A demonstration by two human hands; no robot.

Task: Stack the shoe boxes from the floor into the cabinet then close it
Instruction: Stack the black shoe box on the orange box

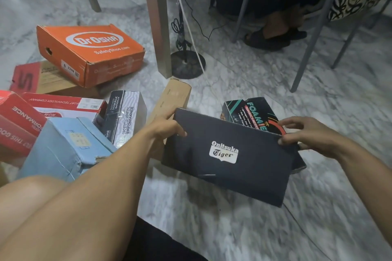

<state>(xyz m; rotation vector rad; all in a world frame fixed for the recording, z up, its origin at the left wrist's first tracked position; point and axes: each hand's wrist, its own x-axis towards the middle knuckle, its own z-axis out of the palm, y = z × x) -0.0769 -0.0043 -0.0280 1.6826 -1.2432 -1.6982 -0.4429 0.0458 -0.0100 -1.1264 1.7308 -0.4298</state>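
Your left hand [167, 128] and right hand [305, 133] each grasp a top corner of the tilted navy Onitsuka Tiger box [231, 159], with the Foamies box [250, 114] just behind your right-hand grip.

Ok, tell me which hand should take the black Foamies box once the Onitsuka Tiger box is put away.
Right, probably. The right hand grips the Onitsuka Tiger box at its far right corner, right beside the Foamies box. The left hand grips the opposite corner, nearer the tan box.

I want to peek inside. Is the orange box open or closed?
Closed. The orange box has its lid flat on top, no gap showing.
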